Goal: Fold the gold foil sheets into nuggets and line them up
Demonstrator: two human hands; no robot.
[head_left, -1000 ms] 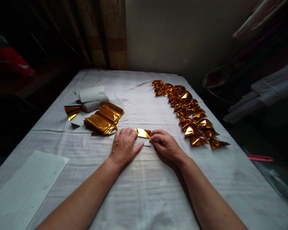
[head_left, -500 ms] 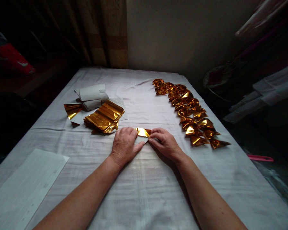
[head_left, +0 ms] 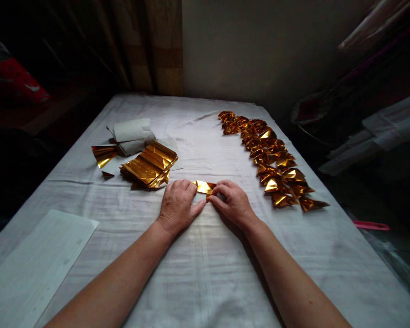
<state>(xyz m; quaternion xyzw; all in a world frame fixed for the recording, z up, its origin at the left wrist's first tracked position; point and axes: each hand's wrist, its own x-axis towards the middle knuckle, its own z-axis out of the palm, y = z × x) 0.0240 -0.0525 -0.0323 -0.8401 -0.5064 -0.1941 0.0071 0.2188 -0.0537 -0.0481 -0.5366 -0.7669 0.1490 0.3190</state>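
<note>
A small sheet of gold foil paper (head_left: 202, 187), partly folded with its pale underside showing, lies on the cloth between my hands. My left hand (head_left: 180, 203) is closed on its left end, the thumb along the near edge. At the right end, the fingers and thumb of my right hand (head_left: 233, 202) pinch a corner that is turned over. My fingers hide both ends of the sheet. Left of my left hand sits a stack of gold foil sheets (head_left: 149, 165). Several folded gold foil pieces (head_left: 268, 159) lie in overlapping rows to the right.
The table (head_left: 205, 282) has a white cloth. White paper (head_left: 131, 133) and a loose gold piece (head_left: 104, 155) lie behind the stack. A ruled sheet (head_left: 37, 269) is at the near left. Beyond the right edge are a pink handle (head_left: 371, 225) and clear plastic (head_left: 396, 259).
My right fingers have turned the near right corner of the foil paper, so gold now shows there where a pale edge was. My left hand stays in place.
</note>
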